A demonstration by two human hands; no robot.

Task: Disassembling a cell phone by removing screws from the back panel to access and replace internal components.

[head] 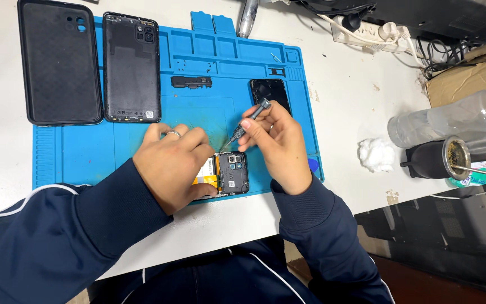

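White and a little scuffed, the surface (pixel 344 107) carries a blue work mat (pixel 198 62) that fills most of its left half, with a strip of bare white along the near edge. At the far left of the mat a black phone case (pixel 58 62) lies flat and hangs partly over the mat's left edge. Just beside it, not quite touching, lies a black back cover (pixel 131 67) with camera holes at its top. Right of that sits a small black bracket (pixel 191 81) with bare mat all round it.

The left hand (pixel 172 163) lies palm down with fingers curled, pressing on the opened phone (pixel 229 173) and covering its left part; a ring sits on one finger. The phone lies at the mat's near edge, its yellow battery label and dark camera end showing between the two hands. The right hand (pixel 279 146) pinches a grey screwdriver (pixel 247 124) between thumb and fingertips, tilted, its tip down at the phone's top corner. Behind this hand a dark glass panel (pixel 270 91) lies on the mat.

Past the mat's right edge the surface is open up to a white cotton wad (pixel 376 154). Further right stand a dark cup with a metal straw (pixel 440 159) and clear plastic bottles (pixel 457 118); cables and a power strip (pixel 378 31) crowd the far right corner.
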